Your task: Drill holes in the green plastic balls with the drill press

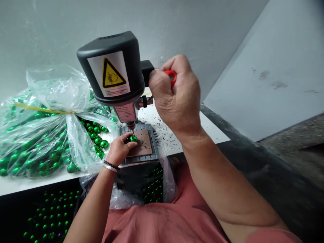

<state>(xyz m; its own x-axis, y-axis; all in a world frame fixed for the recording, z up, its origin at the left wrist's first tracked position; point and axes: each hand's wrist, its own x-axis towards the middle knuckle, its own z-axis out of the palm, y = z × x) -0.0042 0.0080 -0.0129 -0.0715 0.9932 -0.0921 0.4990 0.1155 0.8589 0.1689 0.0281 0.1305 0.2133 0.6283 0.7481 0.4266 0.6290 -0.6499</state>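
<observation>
A small bench drill press (108, 67), black on top with a yellow warning label, stands in front of me. My right hand (177, 94) is closed around its red-ended feed lever (171, 77), up beside the motor housing. Below the chuck (131, 125), my left hand (120, 146) pinches a shiny green ball (133, 138) between thumb and fingers. That ball sits over a brown board (143, 143) on the grey drill base (154, 145). The thin bit points down at the ball's top; whether it has entered the ball I cannot tell.
Left of the press, a large clear plastic bag (48, 135) of green balls lies on the white table (215, 130), with several loose balls (97, 135) beside it. Dark shavings (162, 130) litter the tabletop. More green balls (154, 184) show below the table edge, by plastic sheeting.
</observation>
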